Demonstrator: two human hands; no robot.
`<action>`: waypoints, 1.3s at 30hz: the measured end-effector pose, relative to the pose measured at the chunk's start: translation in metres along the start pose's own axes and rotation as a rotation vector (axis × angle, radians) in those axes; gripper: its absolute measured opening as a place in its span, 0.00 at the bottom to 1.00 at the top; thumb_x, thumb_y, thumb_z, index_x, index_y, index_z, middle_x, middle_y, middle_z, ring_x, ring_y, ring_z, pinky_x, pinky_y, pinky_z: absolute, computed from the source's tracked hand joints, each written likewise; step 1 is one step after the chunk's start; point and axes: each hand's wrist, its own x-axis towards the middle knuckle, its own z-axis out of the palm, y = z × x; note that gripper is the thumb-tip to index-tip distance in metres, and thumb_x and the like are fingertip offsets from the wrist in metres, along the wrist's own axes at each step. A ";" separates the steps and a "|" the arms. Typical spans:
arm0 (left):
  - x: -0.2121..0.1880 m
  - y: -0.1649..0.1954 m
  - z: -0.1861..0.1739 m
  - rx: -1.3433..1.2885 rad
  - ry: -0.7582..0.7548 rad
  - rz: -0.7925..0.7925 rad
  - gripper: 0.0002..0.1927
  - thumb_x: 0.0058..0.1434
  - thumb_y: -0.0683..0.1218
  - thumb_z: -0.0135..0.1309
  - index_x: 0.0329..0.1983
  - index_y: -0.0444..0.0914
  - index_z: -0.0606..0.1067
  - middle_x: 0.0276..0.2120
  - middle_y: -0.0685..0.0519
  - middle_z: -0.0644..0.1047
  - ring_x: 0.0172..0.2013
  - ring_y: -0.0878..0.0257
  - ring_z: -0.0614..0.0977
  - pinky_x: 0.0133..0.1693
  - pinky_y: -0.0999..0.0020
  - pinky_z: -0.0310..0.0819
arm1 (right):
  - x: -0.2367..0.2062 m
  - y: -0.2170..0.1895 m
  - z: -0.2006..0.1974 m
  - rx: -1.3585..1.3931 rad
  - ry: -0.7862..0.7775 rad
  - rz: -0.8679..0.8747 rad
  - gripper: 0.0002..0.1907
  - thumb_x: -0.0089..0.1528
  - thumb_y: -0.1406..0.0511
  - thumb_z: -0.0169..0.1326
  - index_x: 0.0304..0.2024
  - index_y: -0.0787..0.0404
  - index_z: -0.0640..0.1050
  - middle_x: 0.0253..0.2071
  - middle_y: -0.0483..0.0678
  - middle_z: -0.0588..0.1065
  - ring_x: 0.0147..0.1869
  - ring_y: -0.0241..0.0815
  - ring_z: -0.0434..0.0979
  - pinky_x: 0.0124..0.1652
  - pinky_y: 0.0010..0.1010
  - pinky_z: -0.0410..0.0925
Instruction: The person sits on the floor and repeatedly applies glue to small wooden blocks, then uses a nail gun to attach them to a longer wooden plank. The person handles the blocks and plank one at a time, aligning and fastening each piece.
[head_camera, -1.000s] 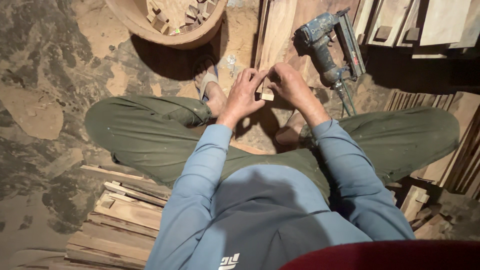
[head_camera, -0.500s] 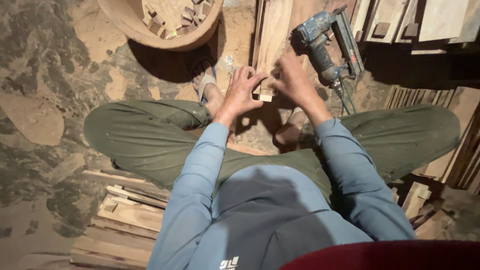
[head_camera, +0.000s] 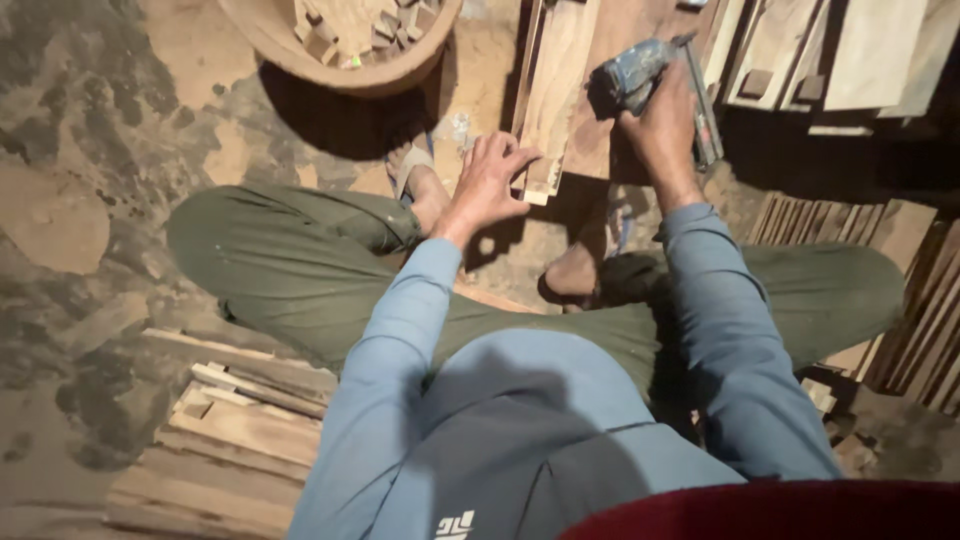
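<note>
Head view, looking down at two crossed legs in green trousers (head_camera: 300, 270) and two blue sleeves (head_camera: 400, 340). Left hand (head_camera: 490, 180) spread out flat, fingers apart, pressing down on the near end of a long pale wooden board (head_camera: 555, 90). Not curled around it, just resting on top. Board lying flat on the dusty dirt floor (head_camera: 100, 120), right in front of the legs, running away toward the top of the picture. Right hand (head_camera: 665, 120) wrapped tight around the handle of a grey-blue nail gun (head_camera: 640, 70). Nail gun just to the right of the board, held over a reddish-brown plank (head_camera: 610, 140). Round wooden bowl (head_camera: 340, 40) full of little wood blocks, up at the top, well to the left of the board. Stack of thin wooden slats (head_camera: 230, 430) on the floor by the left knee. More flat wood pieces (head_camera: 860, 60) leaning at the top right.
</note>
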 end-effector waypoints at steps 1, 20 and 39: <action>0.001 0.000 0.000 0.005 -0.008 -0.014 0.38 0.39 0.46 0.70 0.58 0.49 0.76 0.48 0.51 0.68 0.54 0.48 0.69 0.57 0.51 0.63 | 0.003 -0.001 -0.004 -0.010 0.003 -0.033 0.45 0.52 0.67 0.71 0.65 0.71 0.60 0.58 0.69 0.70 0.61 0.71 0.69 0.60 0.54 0.61; -0.006 0.001 -0.006 -0.003 0.057 0.031 0.38 0.36 0.47 0.70 0.56 0.49 0.76 0.49 0.49 0.68 0.57 0.46 0.67 0.58 0.50 0.62 | -0.029 0.005 -0.081 0.329 -0.193 0.052 0.26 0.63 0.68 0.60 0.61 0.64 0.67 0.48 0.56 0.78 0.49 0.51 0.80 0.49 0.41 0.72; -0.007 -0.005 -0.003 -0.046 0.097 0.037 0.34 0.39 0.47 0.70 0.54 0.49 0.77 0.49 0.50 0.69 0.58 0.47 0.67 0.57 0.49 0.61 | -0.071 -0.117 -0.094 0.158 -0.439 -0.147 0.26 0.55 0.67 0.58 0.57 0.66 0.73 0.46 0.65 0.77 0.51 0.66 0.78 0.49 0.46 0.71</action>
